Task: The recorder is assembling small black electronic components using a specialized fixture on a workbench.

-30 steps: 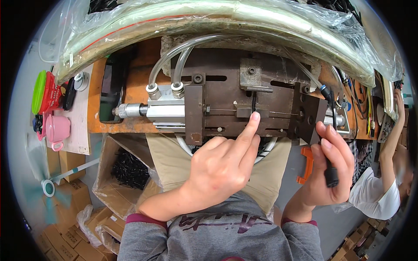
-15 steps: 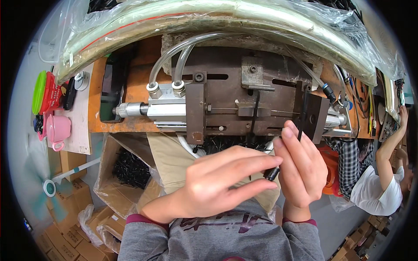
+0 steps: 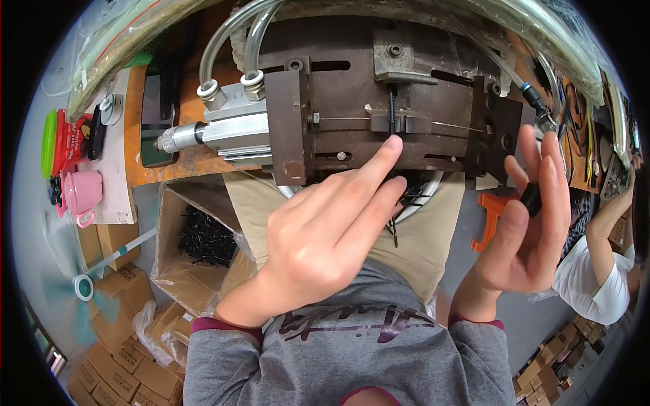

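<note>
A dark metal fixture (image 3: 338, 155) lies across the bench in front of me, with a thin wire (image 3: 343, 120) stretched over its middle. A slim black ribbed rod (image 3: 391, 111) crosses the small block (image 3: 420, 124) at its centre. My left hand (image 3: 318, 240) reaches up to it, fingers stretched, index fingertip at the rod's near end. The left thumb is hidden. Off to the right, my right hand (image 3: 521, 233) is raised, its thumb and fingers closed on a small black cylindrical piece (image 3: 531, 198), partly covered by the fingers.
A silver air cylinder (image 3: 237, 132) with clear hoses sits at the fixture's left. Black parts lie in a carton (image 3: 203, 237) at left and below the fixture. A pink cup (image 3: 83, 191) stands far left, a fan (image 3: 83, 287) below it. At right is a co-worker (image 3: 596, 284).
My hands have parted: the left moved forward to the fixture, the right moved rightward with a black piece. A ribbed rod now lies where a black strip crossed the block. The view has shifted.
</note>
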A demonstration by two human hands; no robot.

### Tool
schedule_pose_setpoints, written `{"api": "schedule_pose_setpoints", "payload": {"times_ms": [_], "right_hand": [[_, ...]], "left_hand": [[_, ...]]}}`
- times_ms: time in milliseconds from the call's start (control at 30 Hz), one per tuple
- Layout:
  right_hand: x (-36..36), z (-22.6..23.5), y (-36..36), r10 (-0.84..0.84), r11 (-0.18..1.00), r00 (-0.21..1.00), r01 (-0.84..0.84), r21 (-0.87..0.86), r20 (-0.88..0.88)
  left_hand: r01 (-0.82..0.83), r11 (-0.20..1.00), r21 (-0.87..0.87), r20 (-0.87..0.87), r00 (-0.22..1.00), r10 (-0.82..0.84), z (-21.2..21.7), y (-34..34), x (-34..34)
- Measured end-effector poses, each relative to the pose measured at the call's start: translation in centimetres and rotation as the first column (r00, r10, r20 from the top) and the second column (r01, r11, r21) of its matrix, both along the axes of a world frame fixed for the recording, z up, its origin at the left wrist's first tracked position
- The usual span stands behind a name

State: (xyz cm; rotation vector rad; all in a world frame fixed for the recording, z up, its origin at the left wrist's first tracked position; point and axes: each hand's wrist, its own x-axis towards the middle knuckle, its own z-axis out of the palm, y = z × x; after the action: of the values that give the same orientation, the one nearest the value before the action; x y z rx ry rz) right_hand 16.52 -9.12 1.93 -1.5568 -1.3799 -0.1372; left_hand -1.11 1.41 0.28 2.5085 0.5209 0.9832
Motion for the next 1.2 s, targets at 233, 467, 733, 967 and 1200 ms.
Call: {"api": "schedule_pose_setpoints", "payload": {"times_ms": [233, 467, 733, 967, 1200], "right_hand": [[-0.3, 1.0, 0.1, 0.16, 0.976, 0.939, -0.105, 0.191, -0.305], [0.6, 1.3, -0.7, 0.148, 0.989, 0.984, -0.15, -0.008, -0.093], [-1.3, 1.0, 0.3, 0.084, 0.977, 0.996, -0.078, -0.196, 0.022], [-1.5, -0.5, 1.0, 0.127, 0.975, 0.986, -0.105, -0.194, 0.108], [-3.0, -0.5, 2.1, 0.154, 0.935, 0.936, -0.034, -0.353, 0.316]], "left_hand": [[-0.065, 0.988, 0.141, -0.118, 0.99, 0.082, -0.2, -0.8, 1.4], [-0.076, 0.986, 0.152, -0.164, 0.981, 0.101, 0.5, -0.5, 1.6], [-0.077, 0.987, 0.14, -0.16, 0.982, 0.1, 0.3, -0.4, 1.5], [0.048, 0.998, -0.052, -0.065, 0.997, -0.051, 1.0, 0.2, -0.3], [0.099, 0.885, -0.454, 0.118, 0.992, -0.051, 1.8, -0.3, -3.5]]}}
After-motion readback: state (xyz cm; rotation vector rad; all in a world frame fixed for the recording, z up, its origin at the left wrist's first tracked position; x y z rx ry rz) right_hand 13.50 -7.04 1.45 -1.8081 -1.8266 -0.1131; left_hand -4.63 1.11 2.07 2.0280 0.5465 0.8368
